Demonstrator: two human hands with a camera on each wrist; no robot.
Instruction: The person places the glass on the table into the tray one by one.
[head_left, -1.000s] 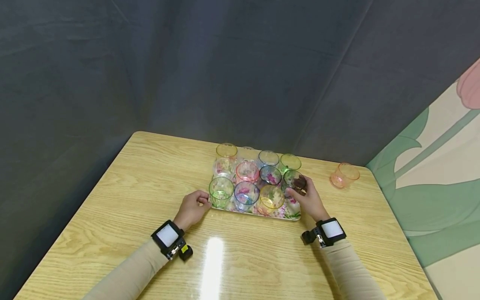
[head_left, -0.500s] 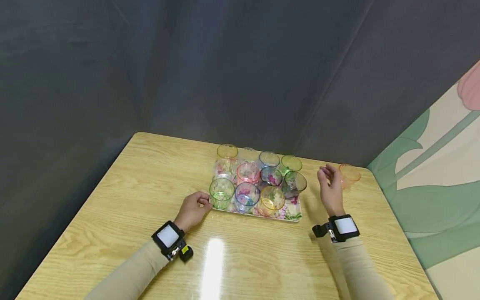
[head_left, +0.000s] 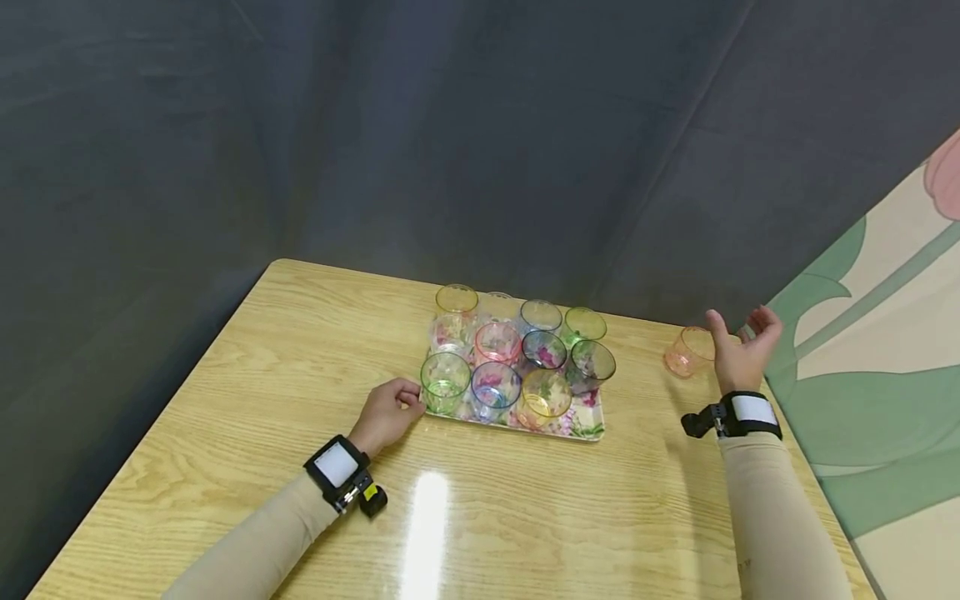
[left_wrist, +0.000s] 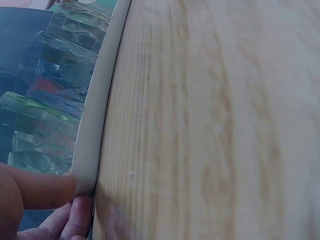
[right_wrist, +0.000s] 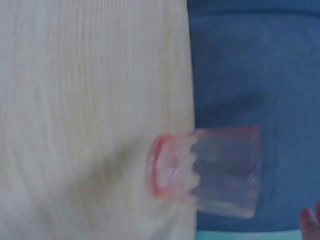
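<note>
A floral tray [head_left: 587,425] bears rows of clear tumblers in several tints, among them a green tumbler [head_left: 444,383], a blue one, a yellow one and a dark grey tumbler [head_left: 592,367]. My left hand [head_left: 387,415] pinches the tray's near left corner. In the left wrist view the thumb [left_wrist: 47,189] lies against the pale rim, with fingertips below it. At the far right, an orange tumbler [head_left: 682,357] stands upright by itself. Beside it, on its right, my right hand [head_left: 742,354] is held with thumb and fingers spread apart, holding nothing.
The wooden table [head_left: 525,517] ends at the back against a dark curtain [head_left: 480,150]. A floral-patterned cloth [head_left: 885,400] hangs along the right edge. A bright reflection lies on the near tabletop.
My right hand has let go of the dark grey tumbler on the tray and moved right, past the orange tumbler, its fingers spreading. The left hand has stayed at the tray's corner.
</note>
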